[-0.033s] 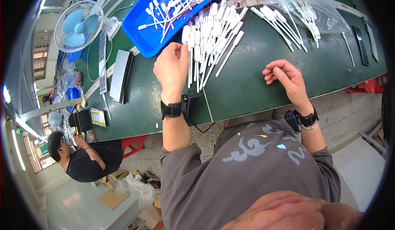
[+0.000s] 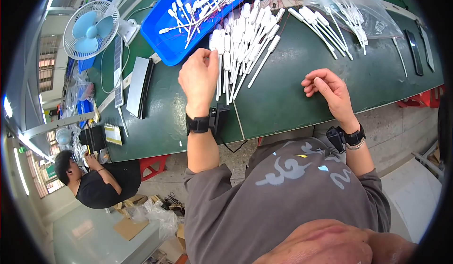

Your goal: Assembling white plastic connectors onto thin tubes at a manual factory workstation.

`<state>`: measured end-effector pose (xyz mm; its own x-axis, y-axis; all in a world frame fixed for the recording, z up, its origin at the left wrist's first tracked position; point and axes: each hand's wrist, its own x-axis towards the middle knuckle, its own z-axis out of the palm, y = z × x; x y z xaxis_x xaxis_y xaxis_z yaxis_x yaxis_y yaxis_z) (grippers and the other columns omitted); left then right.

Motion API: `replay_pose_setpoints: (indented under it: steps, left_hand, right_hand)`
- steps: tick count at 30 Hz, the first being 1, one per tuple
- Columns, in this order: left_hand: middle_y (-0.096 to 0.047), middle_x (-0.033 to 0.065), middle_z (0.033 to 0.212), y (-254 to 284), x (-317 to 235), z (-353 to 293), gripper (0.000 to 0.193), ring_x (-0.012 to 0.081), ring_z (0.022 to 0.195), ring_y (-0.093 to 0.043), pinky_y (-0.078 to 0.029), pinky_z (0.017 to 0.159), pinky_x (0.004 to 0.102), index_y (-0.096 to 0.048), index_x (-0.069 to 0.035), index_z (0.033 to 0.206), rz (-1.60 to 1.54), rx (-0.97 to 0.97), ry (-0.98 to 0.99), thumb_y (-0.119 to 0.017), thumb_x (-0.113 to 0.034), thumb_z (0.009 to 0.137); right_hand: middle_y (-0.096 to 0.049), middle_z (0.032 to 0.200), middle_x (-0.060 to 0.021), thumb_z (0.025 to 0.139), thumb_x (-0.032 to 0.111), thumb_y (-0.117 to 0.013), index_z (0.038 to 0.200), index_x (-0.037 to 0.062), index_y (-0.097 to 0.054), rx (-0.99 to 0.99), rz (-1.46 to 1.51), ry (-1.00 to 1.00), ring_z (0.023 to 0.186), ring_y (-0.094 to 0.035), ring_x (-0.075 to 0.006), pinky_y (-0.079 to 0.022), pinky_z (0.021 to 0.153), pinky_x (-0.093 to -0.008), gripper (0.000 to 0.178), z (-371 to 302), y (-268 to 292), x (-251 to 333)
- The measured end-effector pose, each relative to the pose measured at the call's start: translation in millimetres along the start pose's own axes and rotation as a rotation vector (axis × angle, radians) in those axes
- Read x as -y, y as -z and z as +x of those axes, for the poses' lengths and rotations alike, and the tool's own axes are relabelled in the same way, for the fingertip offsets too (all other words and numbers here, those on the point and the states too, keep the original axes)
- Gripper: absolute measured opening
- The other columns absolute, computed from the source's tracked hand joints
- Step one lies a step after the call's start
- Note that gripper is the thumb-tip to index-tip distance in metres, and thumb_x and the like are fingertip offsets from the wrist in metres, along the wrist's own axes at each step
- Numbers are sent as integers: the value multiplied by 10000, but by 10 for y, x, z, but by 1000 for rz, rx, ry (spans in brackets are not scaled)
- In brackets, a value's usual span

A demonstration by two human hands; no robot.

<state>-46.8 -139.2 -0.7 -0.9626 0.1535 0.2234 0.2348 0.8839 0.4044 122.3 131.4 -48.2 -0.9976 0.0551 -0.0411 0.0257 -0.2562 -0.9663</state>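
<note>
My left hand (image 2: 199, 77) is at the left edge of a pile of white dropper-shaped pieces (image 2: 245, 39), each with a fat bulb end and a thin stem. Its thumb and fingers are pinched together beside the nearest pieces; what they grip, if anything, is hidden. To the right, my right hand (image 2: 329, 91) hovers over the green table (image 2: 278, 106). Its fingers are loosely curled with nothing visible in them. A blue tray (image 2: 160, 46) behind my left hand holds more such pieces and thin red wires.
A few more white pieces (image 2: 321, 28) lie beside a clear plastic bag (image 2: 377, 16) at the far right. On the left are a dark flat box (image 2: 139, 87) and a fan (image 2: 91, 29). A person in black (image 2: 101, 183) sits at the table's left end.
My left hand has shifted very slightly to the right. The right hand and the white pieces look the same.
</note>
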Motion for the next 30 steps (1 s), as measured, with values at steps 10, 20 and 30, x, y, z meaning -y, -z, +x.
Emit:
replay_pose_setpoints:
  steps: [10, 20, 30]
  left_hand:
    - [-658, 97, 763, -119, -211, 54, 230, 299, 704, -670, -504, 623, 421, -676, -77, 853, -82, -78, -239, -702, -301, 897]
    - [-610, 98, 848, -311, -398, 248, 174, 276, 780, -647, -516, 634, 395, -648, -71, 841, 150, -6, -454, -732, -223, 837]
    - [-652, 63, 822, -308, -822, -451, 220, 268, 712, -640, -508, 622, 377, -630, -81, 979, -409, 12, -852, -759, -123, 806]
  right_hand:
    - [-684, 1030, -93, 1057, 136, -499, 1141, -19, -615, -16, -69, 2, 869, -631, -123, -528, 817, -275, 211, -7, -13, -2]
    - [-680, 1032, -90, 1058, 135, -498, 1149, -21, -615, -35, -75, 7, 872, -628, -120, -528, 814, -277, 215, -44, -52, 2]
    - [-658, 1037, -76, 1024, 118, -568, 1222, -30, -599, -95, -111, 103, 892, -630, -116, -517, 818, -262, 249, 87, -202, 160]
